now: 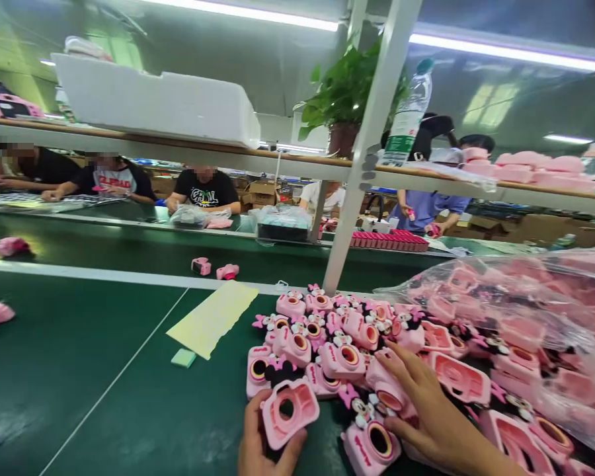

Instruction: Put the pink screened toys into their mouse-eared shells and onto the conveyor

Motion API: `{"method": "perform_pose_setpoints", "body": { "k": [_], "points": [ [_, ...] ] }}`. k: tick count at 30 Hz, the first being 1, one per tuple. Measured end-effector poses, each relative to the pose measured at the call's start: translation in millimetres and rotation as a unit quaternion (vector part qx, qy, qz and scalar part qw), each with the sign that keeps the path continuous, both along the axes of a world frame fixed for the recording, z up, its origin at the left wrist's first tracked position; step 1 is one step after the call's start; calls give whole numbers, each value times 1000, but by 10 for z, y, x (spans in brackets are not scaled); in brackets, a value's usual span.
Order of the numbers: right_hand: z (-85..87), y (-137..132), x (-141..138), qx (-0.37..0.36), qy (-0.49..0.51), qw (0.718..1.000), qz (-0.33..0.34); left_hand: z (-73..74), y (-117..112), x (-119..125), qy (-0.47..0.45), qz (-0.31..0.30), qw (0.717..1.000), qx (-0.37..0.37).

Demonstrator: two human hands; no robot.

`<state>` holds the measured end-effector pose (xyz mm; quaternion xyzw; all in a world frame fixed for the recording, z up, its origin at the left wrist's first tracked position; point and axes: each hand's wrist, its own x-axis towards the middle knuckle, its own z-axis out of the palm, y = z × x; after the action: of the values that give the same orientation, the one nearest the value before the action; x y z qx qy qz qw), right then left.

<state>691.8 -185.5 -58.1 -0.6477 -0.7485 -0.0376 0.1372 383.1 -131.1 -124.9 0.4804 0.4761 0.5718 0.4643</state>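
My left hand (262, 444) at the bottom edge grips a pink toy-camera cover (290, 410) with a round lens hole, its inner side facing me. My right hand (426, 408) lies with fingers spread on a heap of pink toy-camera covers (342, 344) with mouse-ear bows, touching the ones at the heap's near side. Nothing is closed in its fingers. The heap spills from a clear plastic bag (535, 317) full of the same covers on my right.
A green work surface (79, 370) holds a yellow sheet (213, 318) and a small green pad (184, 357). Two pink parts (213, 268) ride a conveyor belt behind. A white post (364, 158) carries a shelf with a foam box (153, 99), plant, bottle. Several people work opposite.
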Motion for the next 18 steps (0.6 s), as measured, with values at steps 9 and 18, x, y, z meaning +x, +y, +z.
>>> {"method": "perform_pose_setpoints", "body": {
  "k": [9, 18],
  "points": [
    [-16, -38, 380, 138, -11, 990, 35, 97, -79, -76, -12, -47, 999, -1],
    [1180, 1451, -1268, 123, 183, 973, 63, 41, -94, -60, 69, -1, 997, -14]
  ]
}}
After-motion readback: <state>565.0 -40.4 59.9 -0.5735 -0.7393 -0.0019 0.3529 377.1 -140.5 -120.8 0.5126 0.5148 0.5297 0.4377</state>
